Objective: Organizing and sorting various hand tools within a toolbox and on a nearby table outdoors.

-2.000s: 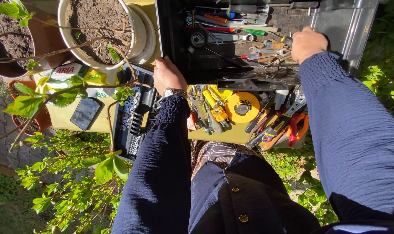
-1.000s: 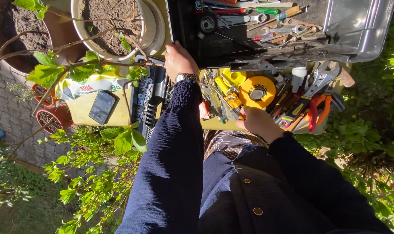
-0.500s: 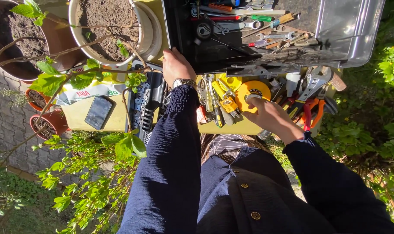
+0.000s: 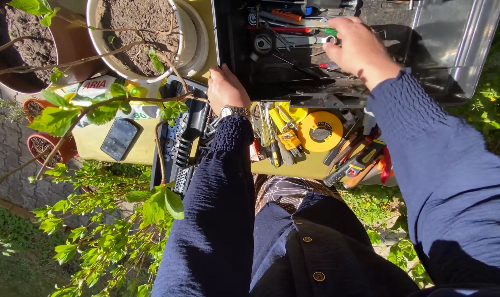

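An open black toolbox (image 4: 223, 38) full of wrenches and screwdrivers stands on a yellow table (image 4: 93, 147). My left hand (image 4: 225, 88), with a wristwatch, grips the box's near left rim. My right hand (image 4: 360, 48) reaches into the box, its curled fingers over a ring wrench (image 4: 321, 39) and a red-handled screwdriver (image 4: 285, 29). Whether it holds anything is hidden by the hand's back. In front of the box lie a round yellow tape reel (image 4: 320, 132), yellow-handled tools (image 4: 285, 137) and orange-handled pliers (image 4: 365, 162).
The box's silver lid (image 4: 459, 44) stands open at the right. A black socket case (image 4: 181, 146) and a dark phone (image 4: 119, 139) lie to the left. A white soil-filled pot (image 4: 181, 38), a brown pot (image 4: 68, 47) and leafy branches (image 4: 96, 110) crowd the left side.
My right hand has moved from the yellow tape reel up into the toolbox. My left hand has stayed on the box's rim.
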